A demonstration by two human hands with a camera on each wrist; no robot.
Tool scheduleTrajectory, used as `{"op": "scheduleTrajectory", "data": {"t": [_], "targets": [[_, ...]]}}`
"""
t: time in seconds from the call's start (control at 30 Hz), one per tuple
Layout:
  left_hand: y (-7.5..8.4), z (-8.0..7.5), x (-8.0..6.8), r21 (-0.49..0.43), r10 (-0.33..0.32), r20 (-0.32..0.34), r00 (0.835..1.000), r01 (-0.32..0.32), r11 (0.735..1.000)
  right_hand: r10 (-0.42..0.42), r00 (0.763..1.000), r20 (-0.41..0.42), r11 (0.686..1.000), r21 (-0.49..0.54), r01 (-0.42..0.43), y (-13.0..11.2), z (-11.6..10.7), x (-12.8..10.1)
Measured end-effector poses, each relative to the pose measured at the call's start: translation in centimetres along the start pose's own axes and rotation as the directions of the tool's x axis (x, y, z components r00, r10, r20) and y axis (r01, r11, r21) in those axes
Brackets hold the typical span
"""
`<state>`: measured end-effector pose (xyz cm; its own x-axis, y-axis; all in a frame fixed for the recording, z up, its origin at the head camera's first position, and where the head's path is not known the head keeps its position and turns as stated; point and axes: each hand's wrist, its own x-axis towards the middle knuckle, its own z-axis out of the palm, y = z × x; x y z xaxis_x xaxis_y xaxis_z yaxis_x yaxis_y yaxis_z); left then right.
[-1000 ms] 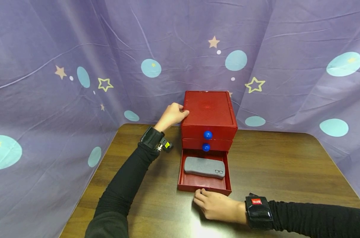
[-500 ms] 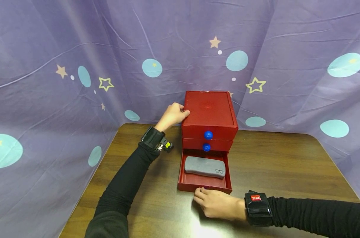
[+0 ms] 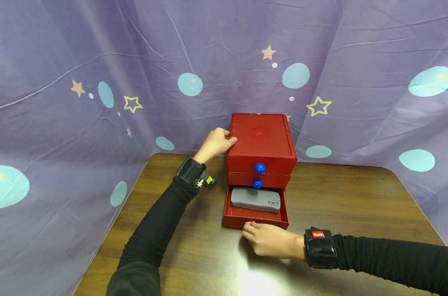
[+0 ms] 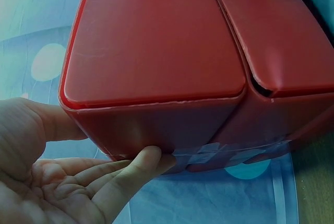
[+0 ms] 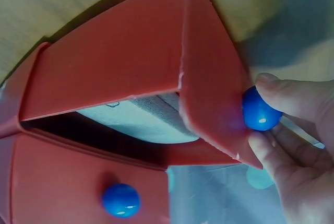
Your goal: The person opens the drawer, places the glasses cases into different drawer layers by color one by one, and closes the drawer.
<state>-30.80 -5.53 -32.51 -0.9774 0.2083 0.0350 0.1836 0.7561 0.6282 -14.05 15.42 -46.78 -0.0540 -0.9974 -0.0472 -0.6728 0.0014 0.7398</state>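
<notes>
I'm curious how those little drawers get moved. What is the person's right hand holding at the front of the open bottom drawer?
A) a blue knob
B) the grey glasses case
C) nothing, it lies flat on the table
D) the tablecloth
A: in the right wrist view the fingers of the right hand pinch the blue knob on the front of the bottom drawer, while the grey case lies untouched inside.
</notes>
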Motion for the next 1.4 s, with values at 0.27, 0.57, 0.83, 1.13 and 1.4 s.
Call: {"op": "scheduleTrajectory", "data": {"t": [0.27, 0.57, 0.83, 1.13, 1.4], "targets": [[0.1, 0.1, 0.1, -0.009, -0.01, 0.006, 1.0, 0.01, 1.0, 0.029, 0.999, 0.032, 0.999, -0.02, -0.029, 1.4, 1.9, 0.0], [0.0, 0.2, 0.2, -0.012, -0.009, 0.001, 1.0, 0.009, 1.0, 0.066, 0.998, 0.013, 0.998, -0.018, -0.065, 2.5, 3.9, 0.1], [-0.2, 0.4, 0.1, -0.013, 0.008, -0.014, 1.0, -0.008, 1.0, 0.105, 0.994, -0.007, 0.994, -0.014, -0.105, 3.1, 5.5, 0.1], [-0.2, 0.4, 0.0, 0.007, 0.014, -0.021, 1.0, -0.014, 1.0, 0.123, 0.992, -0.019, 0.992, -0.005, -0.123, 3.5, 6.7, 0.1], [0.0, 0.2, 0.0, -0.008, 0.002, -0.02, 1.0, -0.002, 1.0, 0.136, 0.99, -0.025, 0.991, -0.005, -0.136, 4.2, 7.6, 0.1]]}}
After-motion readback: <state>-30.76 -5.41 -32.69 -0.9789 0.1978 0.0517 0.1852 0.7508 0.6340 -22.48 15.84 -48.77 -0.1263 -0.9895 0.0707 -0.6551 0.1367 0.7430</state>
